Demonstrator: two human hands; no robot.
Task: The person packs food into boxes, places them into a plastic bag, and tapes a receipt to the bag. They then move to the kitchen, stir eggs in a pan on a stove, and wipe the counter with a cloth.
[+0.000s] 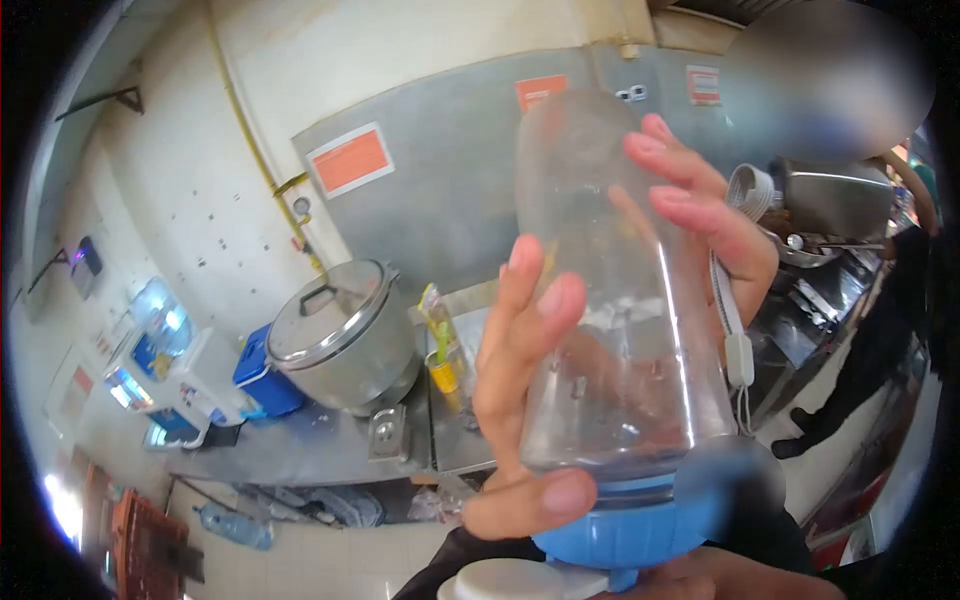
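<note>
A clear plastic jar or bottle [620, 330] is held up close to the camera, upside down, with its blue cap [630, 525] at the bottom. My left hand [520, 380] wraps round its left side, the thumb low near the cap. Curled against the upper right side is my right hand [715, 210]. A grey-white strap [728, 310] hangs beside the right hand. Below the blue cap is a white part [510, 580], partly cut off by the frame. A blurred patch hides the cap's right end.
Behind stand a large steel pot [345, 335] on a metal counter [300, 440], a blue box [265, 370], a yellow cup [442, 375] and a water dispenser [190, 375]. A person in dark clothes [880, 320] stands at right near metal equipment. A large bottle [235, 527] lies on the floor.
</note>
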